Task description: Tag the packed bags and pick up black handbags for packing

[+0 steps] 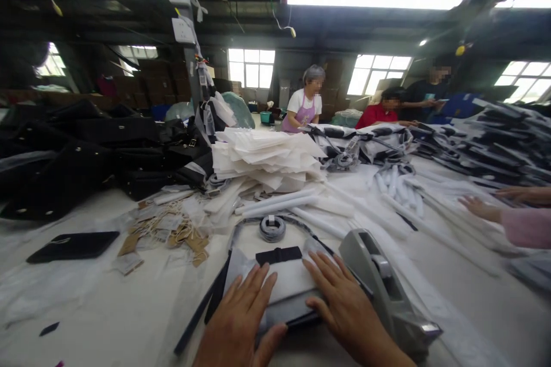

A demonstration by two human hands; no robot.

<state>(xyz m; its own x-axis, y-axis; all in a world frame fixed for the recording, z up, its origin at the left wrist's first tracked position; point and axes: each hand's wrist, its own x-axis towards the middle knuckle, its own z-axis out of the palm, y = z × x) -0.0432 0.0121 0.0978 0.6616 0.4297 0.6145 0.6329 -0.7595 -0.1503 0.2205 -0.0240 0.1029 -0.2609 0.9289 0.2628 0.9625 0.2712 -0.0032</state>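
Note:
My left hand [241, 315] and my right hand [340, 301] lie flat, fingers stretched out, on a dark item wrapped in white paper [286, 284] near the table's front edge. A black strap piece [279, 254] lies at its far end and a long black strap [215, 292] runs out to the left. A roll of tape [272, 228] sits just beyond. A grey tape dispenser [383, 292] stands right beside my right hand.
A tall stack of white paper sheets [267, 160] and rolled white tubes [279, 202] lie mid-table. Black bags [86, 155] are piled on the left, paper tags [172, 232] and a flat black pouch [73, 245] nearer. Another person's hands [486, 209] reach in from the right; three people stand at the back.

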